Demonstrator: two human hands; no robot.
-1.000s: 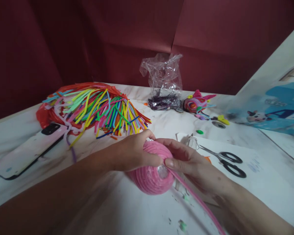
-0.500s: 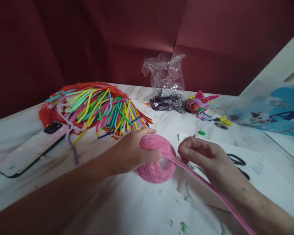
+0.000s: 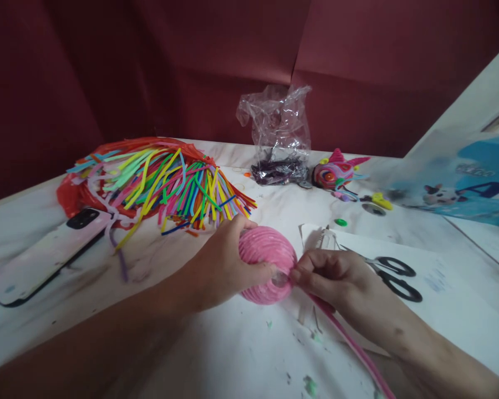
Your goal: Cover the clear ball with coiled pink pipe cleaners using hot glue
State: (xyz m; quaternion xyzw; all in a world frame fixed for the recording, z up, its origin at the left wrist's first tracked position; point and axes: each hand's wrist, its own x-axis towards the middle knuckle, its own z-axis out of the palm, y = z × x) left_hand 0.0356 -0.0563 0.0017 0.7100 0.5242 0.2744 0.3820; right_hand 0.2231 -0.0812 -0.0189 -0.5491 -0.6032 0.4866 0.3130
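A ball wound with pink pipe cleaner (image 3: 268, 249) is in my left hand (image 3: 233, 263), whose thumb lies over its front by a pale, shiny hollow. My right hand (image 3: 336, 280) is closed at the ball's right side, thumb and forefinger pinching the pink pipe cleaner strand (image 3: 353, 343) where it meets the ball. From there the strand trails down to the lower right. Black-handled scissors (image 3: 399, 277) lie on white paper (image 3: 436, 310) behind my right hand, their blades partly hidden. A whitish nozzle-like piece (image 3: 327, 238) pokes out beyond my fingers.
Many coloured pipe cleaners (image 3: 170, 188) spill from a red bag on the left, beside a phone (image 3: 45, 255). At the back stand a clear plastic bag (image 3: 278, 133) with dark contents and a pink decorated figure (image 3: 335, 172). A blue printed packet (image 3: 469, 177) is at right.
My right hand has moved left and down to the ball and now pinches the strand there. The scissors show more fully. The view has shifted slightly.
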